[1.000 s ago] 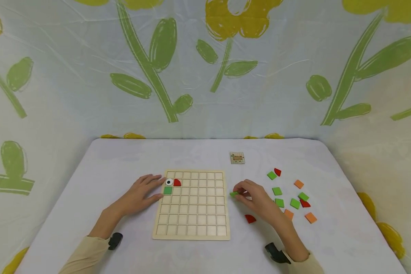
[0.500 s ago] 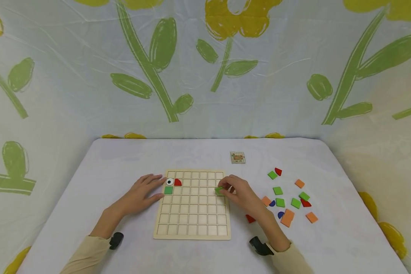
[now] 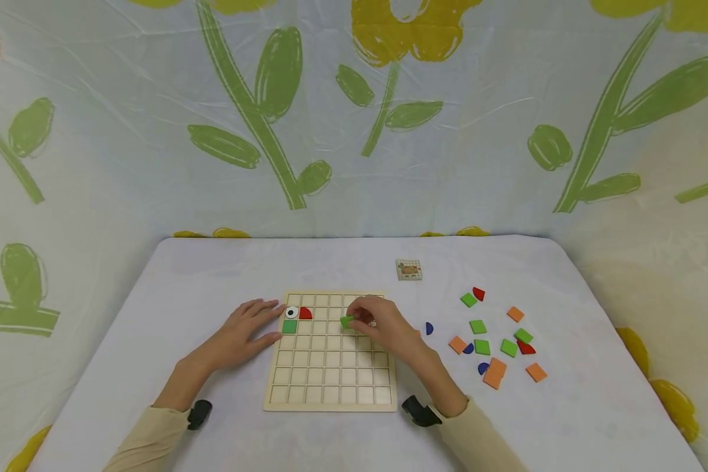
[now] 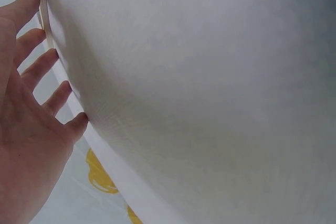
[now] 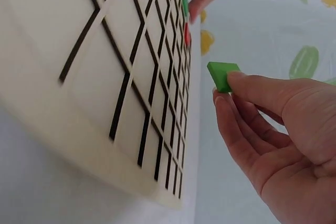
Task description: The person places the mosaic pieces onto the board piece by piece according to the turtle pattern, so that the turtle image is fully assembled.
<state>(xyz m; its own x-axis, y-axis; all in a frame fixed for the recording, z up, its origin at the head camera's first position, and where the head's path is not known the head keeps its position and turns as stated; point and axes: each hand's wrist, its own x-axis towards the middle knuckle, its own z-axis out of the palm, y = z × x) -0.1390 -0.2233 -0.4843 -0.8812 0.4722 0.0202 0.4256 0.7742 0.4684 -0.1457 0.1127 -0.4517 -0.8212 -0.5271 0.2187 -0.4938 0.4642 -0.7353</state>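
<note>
In the head view a wooden grid board lies on the table with a white eye tile, a red quarter-round tile and a darker green square tile at its upper left. My left hand touches the board's left edge, fingers spread and fairly straight. Over the board's upper right part, my right hand pinches a light green square tile between thumb and fingers. The right wrist view shows that green tile held apart from the board surface.
Right of the board lie scattered tiles: green squares such as one green tile, orange squares, red quarter-rounds and blue half-rounds. A small picture card lies behind the board.
My right hand has moved left from beside the board to above it, carrying the green square tile. Blue and orange tiles formerly behind the arm are uncovered. The left hand stays put.
</note>
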